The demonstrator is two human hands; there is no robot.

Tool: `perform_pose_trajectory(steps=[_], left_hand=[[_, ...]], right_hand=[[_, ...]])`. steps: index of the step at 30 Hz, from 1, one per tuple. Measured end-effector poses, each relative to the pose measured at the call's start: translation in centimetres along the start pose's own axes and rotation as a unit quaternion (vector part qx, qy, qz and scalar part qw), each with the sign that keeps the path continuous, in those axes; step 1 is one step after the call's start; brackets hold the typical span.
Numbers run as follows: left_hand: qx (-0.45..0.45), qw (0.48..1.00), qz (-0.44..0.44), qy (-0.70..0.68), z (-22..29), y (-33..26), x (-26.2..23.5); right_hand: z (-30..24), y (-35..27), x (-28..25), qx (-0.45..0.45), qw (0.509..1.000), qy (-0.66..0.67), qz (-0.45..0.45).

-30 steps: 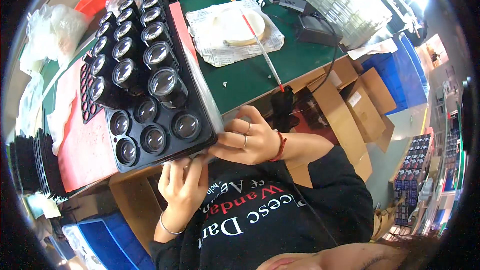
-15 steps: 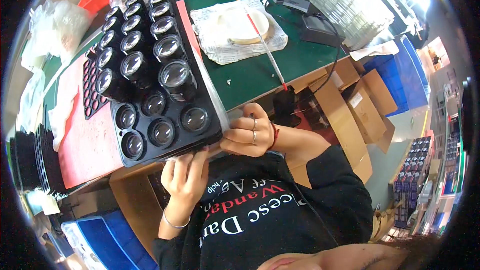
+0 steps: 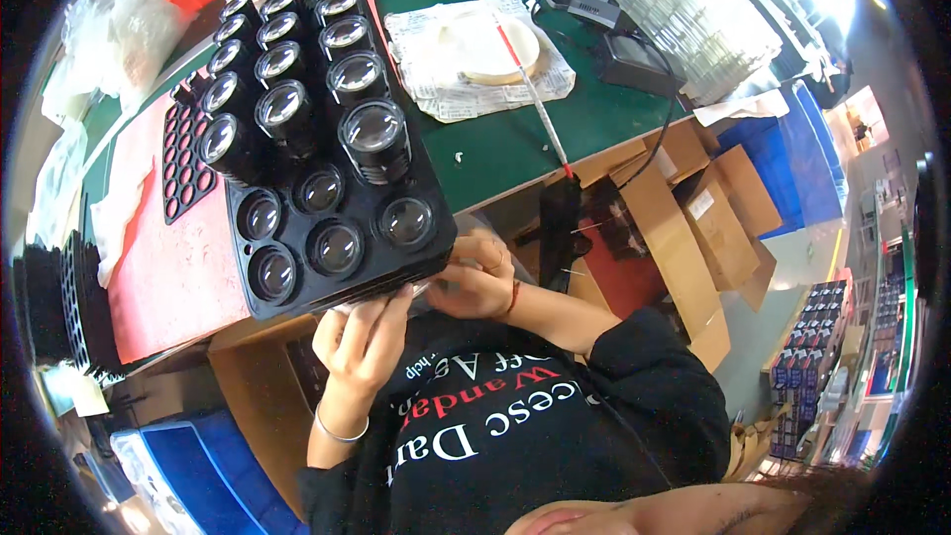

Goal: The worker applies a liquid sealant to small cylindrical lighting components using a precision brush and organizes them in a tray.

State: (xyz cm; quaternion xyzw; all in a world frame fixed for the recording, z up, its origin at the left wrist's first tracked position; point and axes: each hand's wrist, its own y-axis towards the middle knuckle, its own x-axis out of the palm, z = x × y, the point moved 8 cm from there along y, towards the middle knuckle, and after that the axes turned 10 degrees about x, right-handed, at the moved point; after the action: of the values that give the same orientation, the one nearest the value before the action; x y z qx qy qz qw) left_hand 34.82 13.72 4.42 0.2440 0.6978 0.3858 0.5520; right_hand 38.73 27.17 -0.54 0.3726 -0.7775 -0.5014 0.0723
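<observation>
Black lens tray point(image 3: 367, 206), long axis front to back

At near edge of green bench point(image 3: 495, 129), short end foremost. Lens barrels point(image 3: 376, 144) upright, glass up. Left hand point(image 3: 362, 337), right hand point(image 3: 475, 275) at that end, fingers curled narrow; cannot tell what they grip.

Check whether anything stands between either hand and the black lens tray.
Thin clear plastic shows at the near edge of the black lens tray, by the left hand and right hand; whether it lies between them and the tray cannot be told. Nothing else visible stands in the way.
</observation>
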Motion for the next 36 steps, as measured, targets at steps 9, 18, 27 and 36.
perform_pose_trajectory(steps=[9,18,27,36], left_hand=[[0.075,0.996,-0.021,-0.047,-0.5,-1.1,-0.4],[0.114,0.993,-0.021,0.012,-1.9,-2.8,-2.2],[-0.217,0.973,-0.003,-0.076,-5.5,-6.2,-0.6],[-0.547,0.645,0.128,-0.518,-2.6,-7.8,4.3]], right_hand=[[2.7,1.6,0.4,0.369,0.893,0.185,-0.179],[3.2,-0.6,1.5,0.587,0.688,0.389,-0.174],[2.9,-0.6,1.7,0.602,0.660,0.409,-0.188],[3.2,-1.0,2.0,0.512,0.768,0.315,-0.219]])
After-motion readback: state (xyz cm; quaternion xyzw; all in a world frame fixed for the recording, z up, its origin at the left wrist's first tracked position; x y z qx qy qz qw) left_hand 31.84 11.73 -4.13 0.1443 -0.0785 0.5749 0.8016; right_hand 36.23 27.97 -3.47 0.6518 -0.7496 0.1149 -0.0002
